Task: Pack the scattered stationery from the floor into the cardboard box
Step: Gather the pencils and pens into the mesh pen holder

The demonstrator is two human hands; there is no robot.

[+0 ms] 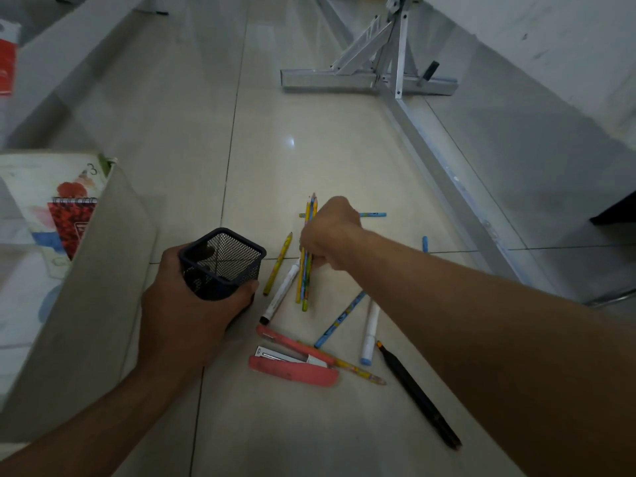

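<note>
1. Painted pencils (305,270), a bundle of several, are clamped in the closed fingers of the right hand (328,232); tips point to 12 o'clock, blunt ends to 6 o'clock.
2. Left hand (187,304) fingers are wrapped around a black mesh cup (222,261), tilted with its mouth facing up and toward the camera.
3. Between the hands lie a yellow pencil (278,263) and a white marker (280,292).
4. At 6 o'clock of the bundle: pink stapler (292,359), blue pencil (339,320), blue-capped marker (370,333), black pen (418,395).
5. At 9 o'clock of the cup, the box (93,280) stands open on the tile floor (192,115), books (51,201) inside.
6. At 1 o'clock, a metal frame (395,80) rests on the floor.
</note>
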